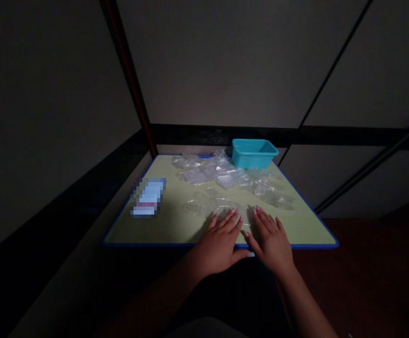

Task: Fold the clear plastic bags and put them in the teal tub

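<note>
With left hand and right hand open and empty, the near clear plastic looks mostly spread, while the far plastic heap lies crumpled.

The pale yellow-green rectangular bench has a smooth top with a low sheen, and its blue edging looks like plastic. Across the bench's far half, the crumpled clear plastic film is thin and glossy, with bright glints along its creases; the flatter transparent plastic piece nearer the bench's front edge shines more faintly. The turquoise rectangular tub at the bench's far right is smooth plastic, softly shiny. Behind the bench, the grey wall panels look matt, the black band glossier.
</note>
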Tool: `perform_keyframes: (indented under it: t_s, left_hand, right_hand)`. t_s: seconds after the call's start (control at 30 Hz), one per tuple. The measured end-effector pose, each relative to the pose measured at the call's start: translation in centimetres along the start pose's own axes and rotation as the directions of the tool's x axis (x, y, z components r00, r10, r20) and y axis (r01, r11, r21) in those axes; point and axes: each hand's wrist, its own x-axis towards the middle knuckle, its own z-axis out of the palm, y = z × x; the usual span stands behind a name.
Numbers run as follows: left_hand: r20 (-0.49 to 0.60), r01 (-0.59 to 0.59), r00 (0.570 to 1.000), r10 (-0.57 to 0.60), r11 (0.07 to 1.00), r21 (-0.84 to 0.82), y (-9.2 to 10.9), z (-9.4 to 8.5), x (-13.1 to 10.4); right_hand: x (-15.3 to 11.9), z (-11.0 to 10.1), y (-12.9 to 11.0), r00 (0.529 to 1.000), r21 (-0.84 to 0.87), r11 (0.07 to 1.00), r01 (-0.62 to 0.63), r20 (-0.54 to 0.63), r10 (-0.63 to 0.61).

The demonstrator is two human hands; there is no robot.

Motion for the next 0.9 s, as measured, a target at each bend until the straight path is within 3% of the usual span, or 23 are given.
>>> perform_keyframes:
  t_s: [0.13, 0.37, 0.5, 0.9]
  left_hand:
    - [-0.055, 0.107, 0.993, -0.103, 0.990, 0.092, -1.5, 1.1, 1.4]
    - [-0.028, 0.117, 0.993, -0.114, 0.986, 0.121, -2.6, 1.8, 0.7]
    - [-0.055, 0.111, 0.993, -0.103, 0.982, 0.153, -2.6, 2.1, 0.6]
    - [-0.056, 0.130, 0.991, -0.122, 0.975, 0.182, -2.5, 1.8, 0.6]
  right_hand:
    - [0.1, -0.4, -0.2, 0.997, -0.005, 1.000, 0.001, 0.074, -0.001]
    - [1.8, -1.6, -1.1, 0.936, 0.012, 0.988, -0.154, 0.323, 0.142]
    - [3.1, -1.6, -1.5, 0.899, -0.022, 0.969, -0.248, 0.367, 0.238]
    - [3.6, -0.7, -1.4, 0.872, -0.044, 0.975, -0.217, 0.440, 0.214]
